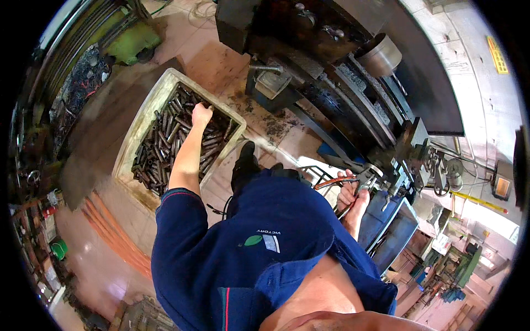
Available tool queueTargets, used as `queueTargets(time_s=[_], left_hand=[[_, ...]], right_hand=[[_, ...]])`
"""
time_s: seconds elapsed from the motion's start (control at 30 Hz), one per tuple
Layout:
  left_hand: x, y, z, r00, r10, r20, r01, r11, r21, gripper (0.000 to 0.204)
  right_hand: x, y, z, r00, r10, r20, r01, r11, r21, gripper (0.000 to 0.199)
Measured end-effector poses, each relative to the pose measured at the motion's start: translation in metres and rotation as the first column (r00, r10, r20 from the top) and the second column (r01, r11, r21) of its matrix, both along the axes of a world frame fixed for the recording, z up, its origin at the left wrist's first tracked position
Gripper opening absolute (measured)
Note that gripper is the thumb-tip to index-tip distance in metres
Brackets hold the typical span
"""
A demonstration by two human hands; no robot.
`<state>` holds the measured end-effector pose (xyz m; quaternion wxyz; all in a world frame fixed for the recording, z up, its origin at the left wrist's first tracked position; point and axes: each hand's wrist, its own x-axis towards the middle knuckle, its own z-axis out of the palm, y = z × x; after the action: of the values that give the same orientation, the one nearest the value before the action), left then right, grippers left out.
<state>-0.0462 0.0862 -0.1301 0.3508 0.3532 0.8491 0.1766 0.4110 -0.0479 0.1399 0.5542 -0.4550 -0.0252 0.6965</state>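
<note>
My left hand [202, 115] reaches into a pale plastic crate [122, 157] on the floor. Its fingers are curled over the far side of a pile of short dark metal rods [165, 138]; what they pinch is mostly hidden. At the right, beside the machine, my right hand [354, 203] is closed round a pair of pliers [333, 182] with orange-red handles. The metal head of the pliers points away from me, near the machine's tool area. Whether its jaws hold a part, I cannot make out.
A dark, oily lathe-like machine [314, 71] fills the upper right, with metal chips on its bed. Below it stands a blue bin [395, 231]. Orange-brown strips [113, 231] lie on the floor at left. Greenish equipment [132, 44] stands at far left.
</note>
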Motion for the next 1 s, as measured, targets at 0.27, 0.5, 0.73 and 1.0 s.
queueTargets(time_s=[0.27,0.5,0.73,1.0], left_hand=[[0.015,-0.005,0.015,0.966,0.123,0.226,-0.116,0.992,-0.046,0.038],[-0.001,-0.02,-0.003,0.986,-0.138,-0.091,0.147,0.984,0.099,0.042],[0.021,-0.006,0.039,0.713,-0.559,-0.424,0.506,0.828,-0.24,0.03],[-0.003,0.002,0.027,0.61,-0.676,-0.413,0.602,0.735,-0.314,0.039]], right_hand=[[0.014,-0.004,-0.012,0.998,0.068,0.005,-0.068,0.996,0.055,0.067],[0.021,-0.003,-0.018,0.994,0.102,-0.043,-0.101,0.994,0.039,0.064],[0.017,-0.007,-0.008,0.999,0.035,-0.037,-0.036,0.999,-0.034,0.037],[0.02,-0.013,-0.017,0.998,0.033,-0.055,-0.036,0.998,-0.054,0.035]])
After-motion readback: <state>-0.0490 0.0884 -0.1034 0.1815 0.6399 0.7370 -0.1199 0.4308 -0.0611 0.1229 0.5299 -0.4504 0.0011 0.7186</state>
